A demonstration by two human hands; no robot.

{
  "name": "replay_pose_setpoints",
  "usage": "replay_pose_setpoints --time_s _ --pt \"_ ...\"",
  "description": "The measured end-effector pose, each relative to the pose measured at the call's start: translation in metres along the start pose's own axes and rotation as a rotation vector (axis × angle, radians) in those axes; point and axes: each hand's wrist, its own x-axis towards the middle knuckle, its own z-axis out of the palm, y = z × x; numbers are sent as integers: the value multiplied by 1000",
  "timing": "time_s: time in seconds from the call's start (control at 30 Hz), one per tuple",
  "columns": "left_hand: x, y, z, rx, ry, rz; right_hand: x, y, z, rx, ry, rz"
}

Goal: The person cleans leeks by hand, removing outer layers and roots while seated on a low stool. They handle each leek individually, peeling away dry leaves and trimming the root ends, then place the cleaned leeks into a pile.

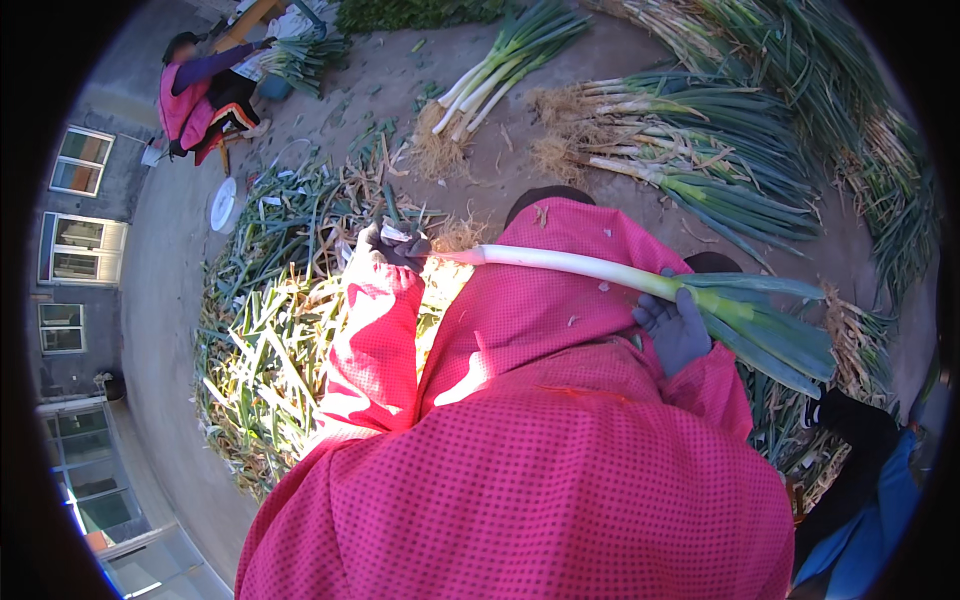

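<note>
A long green onion [570,261] with a clean white stalk lies across the lap of my pink checked garment, roots toward the left and green leaves toward the right. My left hand [397,244], in a dark glove, is closed at the root end on a thin strip of peeled outer skin [454,256] that still joins the stalk. In a grey glove, my right hand [675,324] holds the onion where white turns to green, its thumb beside the leaves. Brown roots [459,234] show just above the stalk's left end.
A heap of onion leaf and skin scraps [277,330] spreads at the left. Trimmed onions [491,71] lie on the ground ahead, and rooted onion bunches [675,142] lie to the right. A seated person [199,97] handles onions at upper left; another person's legs [862,472] are at lower right.
</note>
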Motion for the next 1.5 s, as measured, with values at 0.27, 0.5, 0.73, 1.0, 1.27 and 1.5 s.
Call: replay_pose_setpoints --time_s 0.27,0.5,0.73,1.0,1.27,1.5 --pt "4 47 9 54 197 275 -1 16 8 10 6 74" --pt "29 77 -3 25 -18 268 1 22 21 -23 -30 104" --pt "22 57 -33 297 189 233 6 32 24 -51 -41 164" --pt "14 51 -52 663 264 235 11 35 18 -39 -112 170" --pt "17 58 -51 1137 256 332 9 40 12 -19 -177 202" --pt "20 58 -43 1487 188 406 5 48 15 -38 -208 144"
